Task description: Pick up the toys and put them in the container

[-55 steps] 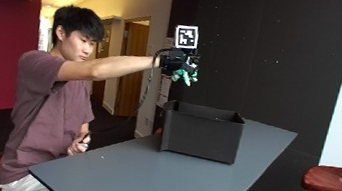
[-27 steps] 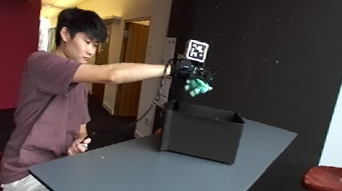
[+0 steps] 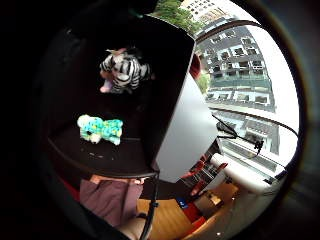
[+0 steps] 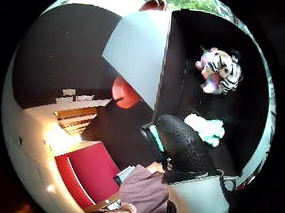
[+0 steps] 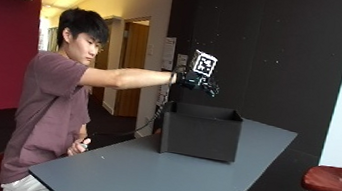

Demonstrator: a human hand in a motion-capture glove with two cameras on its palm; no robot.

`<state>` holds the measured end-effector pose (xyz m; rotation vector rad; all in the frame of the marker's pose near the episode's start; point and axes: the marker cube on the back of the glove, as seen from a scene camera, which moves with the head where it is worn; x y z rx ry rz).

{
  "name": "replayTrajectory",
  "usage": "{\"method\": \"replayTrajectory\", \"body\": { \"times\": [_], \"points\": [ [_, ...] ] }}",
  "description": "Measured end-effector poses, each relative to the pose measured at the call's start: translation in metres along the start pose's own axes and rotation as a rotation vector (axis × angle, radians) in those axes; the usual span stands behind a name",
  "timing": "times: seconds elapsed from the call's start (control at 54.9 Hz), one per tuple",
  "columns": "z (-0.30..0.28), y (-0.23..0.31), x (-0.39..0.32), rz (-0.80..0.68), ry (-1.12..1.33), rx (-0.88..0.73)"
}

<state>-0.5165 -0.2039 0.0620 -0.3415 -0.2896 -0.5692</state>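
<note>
Your gloved right hand (image 5: 201,83) hovers above the black container (image 5: 200,131) on the bench (image 5: 166,175), fingers relaxed and holding nothing. Inside the container lie 2 toys, apart: a teal plush (image 3: 100,129) and a zebra plush (image 3: 123,71).

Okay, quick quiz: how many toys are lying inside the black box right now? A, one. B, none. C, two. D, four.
C: the palm views look down into the black box and show two toys on its floor, a striped zebra toy and a green teddy bear, lying apart from each other.
</note>
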Motion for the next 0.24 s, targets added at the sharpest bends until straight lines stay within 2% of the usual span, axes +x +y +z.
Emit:
{"method": "replayTrajectory", "body": {
  "times": [0.073, 0.146, 0.164, 0.237],
  "points": [
    [0.001, -0.001, 0.004, 0.003, -0.001, 0.013],
    [0.002, -0.005, 0.015, 0.221, 0.092, 0.021],
    [0.002, -0.006, 0.012, 0.226, 0.092, 0.024],
    [-0.003, -0.001, -0.004, 0.021, -0.024, 0.034]
  ]
}}
